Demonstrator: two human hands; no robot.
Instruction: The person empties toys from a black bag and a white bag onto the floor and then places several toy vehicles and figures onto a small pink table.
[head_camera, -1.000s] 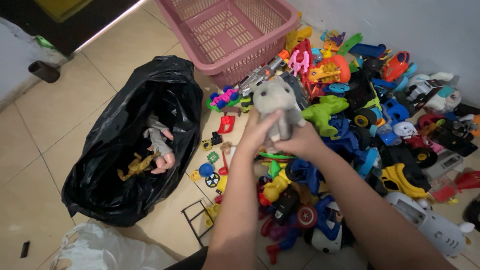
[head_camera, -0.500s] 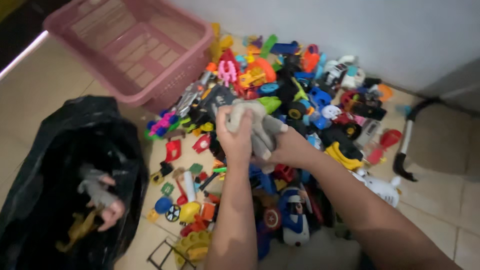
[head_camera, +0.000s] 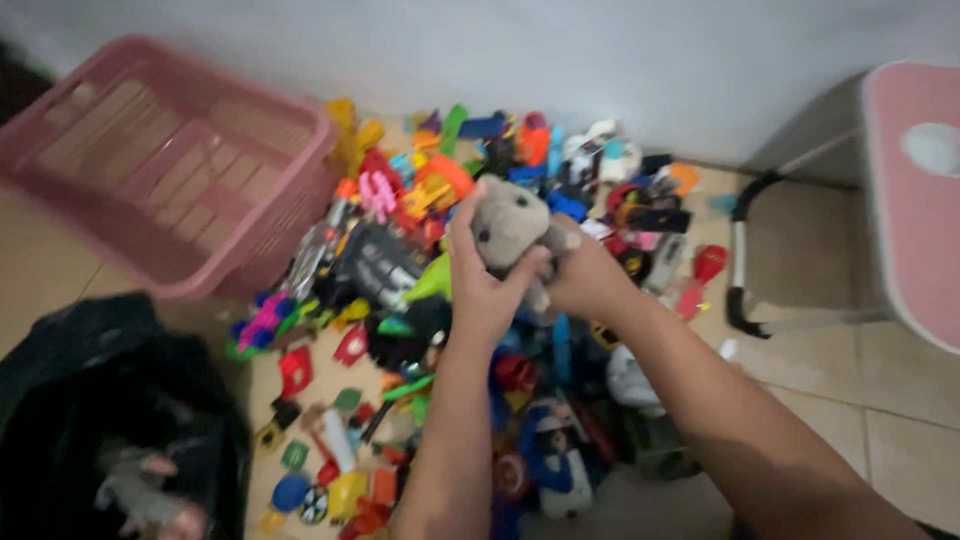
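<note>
Two bare forearms enter from the bottom edge of the head view and end in two bare hands. The left hand (head_camera: 478, 285) and the right hand (head_camera: 588, 280) wear no gloves, and no rings, watch or bracelets show on the fingers or wrists. Both arms are uncovered for their whole visible length; no sleeve reaches into view. At the bottom right corner, beside the right arm, a small dark patch shows, too small to tell whether it is clothing. The picture is slightly blurred, so fingernails and fine details cannot be made out.
</note>
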